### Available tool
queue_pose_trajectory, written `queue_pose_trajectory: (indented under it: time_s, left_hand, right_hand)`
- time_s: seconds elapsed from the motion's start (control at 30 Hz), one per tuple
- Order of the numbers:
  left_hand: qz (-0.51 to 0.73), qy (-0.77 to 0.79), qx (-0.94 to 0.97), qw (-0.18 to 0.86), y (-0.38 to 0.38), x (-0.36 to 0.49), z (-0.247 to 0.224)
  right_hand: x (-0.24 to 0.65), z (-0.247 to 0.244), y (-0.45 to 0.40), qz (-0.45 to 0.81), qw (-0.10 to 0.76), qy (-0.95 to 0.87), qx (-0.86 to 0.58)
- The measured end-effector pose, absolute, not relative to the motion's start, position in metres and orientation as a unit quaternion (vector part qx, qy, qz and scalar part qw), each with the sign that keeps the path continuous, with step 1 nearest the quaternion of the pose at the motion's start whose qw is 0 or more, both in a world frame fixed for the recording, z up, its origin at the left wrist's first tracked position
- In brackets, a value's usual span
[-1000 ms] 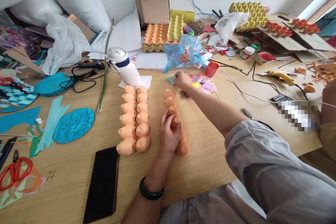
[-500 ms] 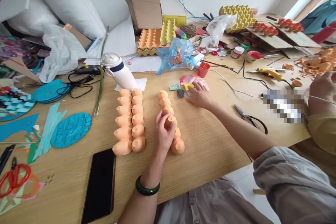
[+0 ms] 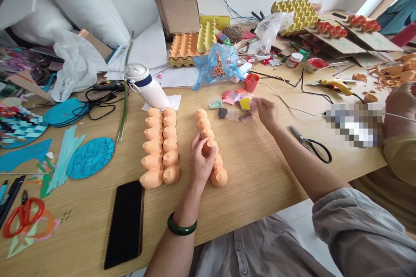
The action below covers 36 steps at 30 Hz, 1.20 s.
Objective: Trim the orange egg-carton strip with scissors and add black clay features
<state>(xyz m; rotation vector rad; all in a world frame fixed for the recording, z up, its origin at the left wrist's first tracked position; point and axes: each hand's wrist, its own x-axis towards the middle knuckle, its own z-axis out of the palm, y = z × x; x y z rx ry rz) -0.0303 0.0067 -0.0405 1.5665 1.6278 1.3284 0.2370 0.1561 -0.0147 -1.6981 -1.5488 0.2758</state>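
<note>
My left hand (image 3: 200, 160) is closed with its thumb and fingers on a single orange egg carton strip (image 3: 220, 176), which lies on the table with its cups up. Left of it, two more rows of orange egg carton cups (image 3: 154, 162) lie side by side. Farther right, my right hand (image 3: 268, 112) pinches the clear edge of a small plastic packet with yellow contents (image 3: 245, 104). Around this packet lie other small packets: a green one (image 3: 215, 103), a dark one (image 3: 222, 113), pink ones (image 3: 230, 96) and a brownish one (image 3: 246, 117).
A white tumbler (image 3: 147, 88) stands behind the rows. A black phone (image 3: 124, 225) lies at front left, black-handled scissors (image 3: 310, 145) at right. Behind the packets are a red cup (image 3: 251, 82) and a blue plastic bag (image 3: 224, 62). A co-worker's hand (image 3: 401, 101) is at far right.
My right hand has moved right from over the packets, its spread fingers now pinching the yellow packet's edge. That packet has slid right, uncovering the brownish one. My left hand stays on the strip.
</note>
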Motion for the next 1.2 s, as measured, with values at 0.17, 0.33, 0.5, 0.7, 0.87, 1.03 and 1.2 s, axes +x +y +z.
queue_pose_trajectory:
  time_s: [0.17,0.33,0.5,0.7,0.87,1.03,1.2]
  left_hand:
    - [0.486,0.601,0.581,0.256,0.006,-0.030,-0.039]
    - [0.484,0.602,0.584,0.250,0.007,-0.030,-0.040]
    - [0.476,0.606,0.585,0.253,0.006,-0.030,-0.040]
    - [0.481,0.608,0.579,0.252,0.006,-0.030,-0.041]
    - [0.480,0.604,0.583,0.255,0.007,-0.031,-0.041]
    - [0.482,0.603,0.583,0.253,0.007,-0.031,-0.042]
    - [0.483,0.601,0.586,0.249,0.007,-0.032,-0.044]
  right_hand:
    - [0.232,-0.010,0.154,0.085,0.443,-0.587,-0.672]
    - [0.194,-0.022,0.136,0.129,0.386,-0.706,-0.579]
    - [0.173,-0.028,0.120,0.126,0.321,-0.781,-0.521]
    - [0.195,-0.018,0.169,0.078,0.290,-0.694,-0.654]
    - [0.208,-0.014,0.199,0.078,0.231,-0.675,-0.696]
    - [0.212,-0.004,0.207,0.077,0.201,-0.691,-0.690]
    - [0.217,0.008,0.210,0.052,0.215,-0.683,-0.697]
